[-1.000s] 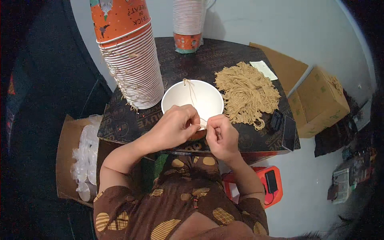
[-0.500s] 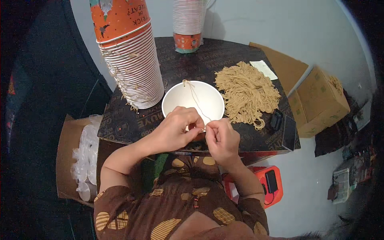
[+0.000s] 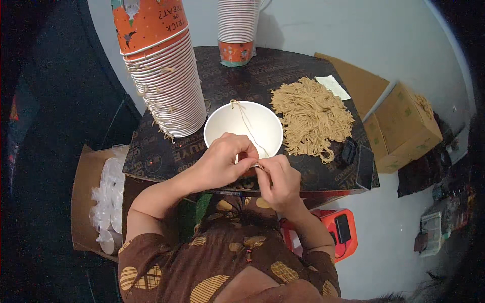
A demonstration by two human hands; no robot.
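White paper bowl [image 3: 243,129] sits at the near middle of the dark counter [image 3: 283,70], a thin noodle strand [image 3: 247,126] draped from its far rim toward the person's hands. The left hand [image 3: 222,164] and right hand [image 3: 278,179] meet at the bowl's near edge, fingertips pinched together on the strand's near end. A heap of tan noodles [image 3: 310,116] lies just right of the bowl; a tall stack of orange paper cups [image 3: 166,76] leans at the left. Handling one strand well likely calls for a light, steady pinch, so it neither snaps nor slips. What the fingers do exactly is hidden between the knuckles, and the small dark object [image 3: 348,150] right of the noodles is hard to identify.
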